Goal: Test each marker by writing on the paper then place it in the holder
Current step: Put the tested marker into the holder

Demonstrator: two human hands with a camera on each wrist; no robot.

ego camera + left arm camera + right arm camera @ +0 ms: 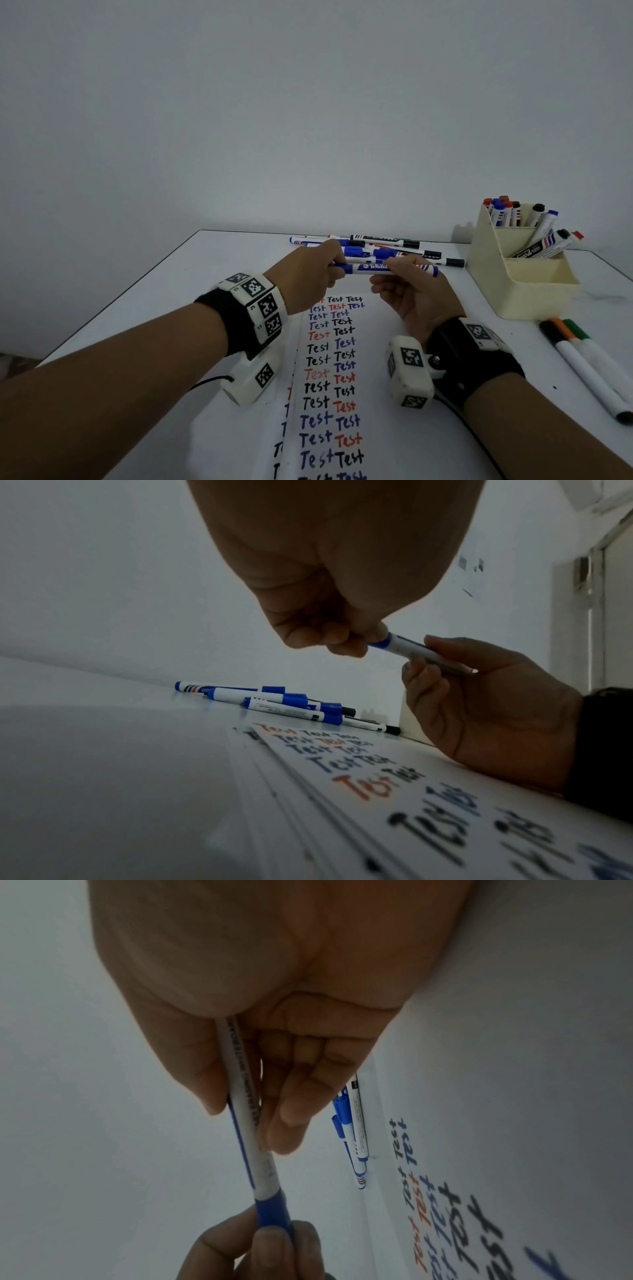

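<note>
A blue whiteboard marker hangs level above the top of the paper, held by both hands. My left hand pinches its blue cap at the left end. My right hand grips the white barrel between thumb and fingers. The cap sits on the marker. The paper bears rows of "Test" in black, blue and red. A cream holder stands at the right with several markers upright or leaning in it.
A pile of loose markers lies at the table's far edge behind my hands. Three more markers lie at the right, near the holder. A stack of sheets lies under the written paper. The wall stands close behind.
</note>
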